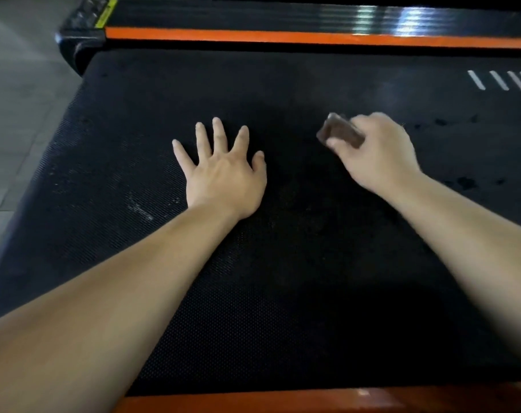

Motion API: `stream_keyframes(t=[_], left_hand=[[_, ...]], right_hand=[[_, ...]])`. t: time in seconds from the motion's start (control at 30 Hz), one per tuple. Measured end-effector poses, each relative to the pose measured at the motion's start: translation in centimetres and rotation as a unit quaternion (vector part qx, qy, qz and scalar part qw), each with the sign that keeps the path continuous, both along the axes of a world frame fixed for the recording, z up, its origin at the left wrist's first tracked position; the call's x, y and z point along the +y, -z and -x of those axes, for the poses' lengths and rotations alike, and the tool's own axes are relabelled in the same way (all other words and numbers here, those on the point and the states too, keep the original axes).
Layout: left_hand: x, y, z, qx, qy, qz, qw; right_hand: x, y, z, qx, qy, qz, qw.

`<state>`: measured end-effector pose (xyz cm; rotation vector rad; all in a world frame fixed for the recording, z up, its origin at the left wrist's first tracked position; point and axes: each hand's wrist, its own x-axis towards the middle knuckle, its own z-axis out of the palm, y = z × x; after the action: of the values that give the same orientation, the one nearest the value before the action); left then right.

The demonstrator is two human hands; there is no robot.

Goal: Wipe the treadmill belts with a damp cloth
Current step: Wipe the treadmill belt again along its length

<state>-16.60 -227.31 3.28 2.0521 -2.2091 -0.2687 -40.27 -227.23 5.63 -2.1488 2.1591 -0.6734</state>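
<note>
Head view: your right hand (378, 150) clutches a small brown cloth (339, 134) (blurred, half hidden by your fingers) near the middle of the black, scuffed belt (283, 293); your left hand (223, 171) lies flat there, fingers spread.

Bare left hand (223, 177), right hand (378, 156) (forearms too).

Left hand (223, 174) flat, fingers spread, on black treadmill belt (283, 293); right hand (378, 153) around a dark brown cloth (339, 132).
</note>
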Motion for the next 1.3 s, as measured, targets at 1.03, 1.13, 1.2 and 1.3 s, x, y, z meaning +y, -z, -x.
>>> stream_keyframes(t=[1.03,1.13,1.2,1.3], left_hand=[[0.0,0.3,0.2,-0.009,0.003,0.015,1.0],[0.0,0.2,0.3,-0.007,0.0,0.016,1.0],[-0.1,0.2,0.4,-0.009,0.001,0.013,1.0],[-0.1,0.2,0.3,-0.007,0.002,0.018,1.0]], right_hand=[[-12.8,-0.2,-1.6,0.002,0.03,-0.001,1.0],[-15.4,-0.1,-1.0,-0.015,0.098,-0.004,0.995],[-14.4,0.8,-3.2,-0.007,0.011,0.005,1.0],[-13.4,0.8,-4.0,0.0,-0.068,-0.008,0.998]])
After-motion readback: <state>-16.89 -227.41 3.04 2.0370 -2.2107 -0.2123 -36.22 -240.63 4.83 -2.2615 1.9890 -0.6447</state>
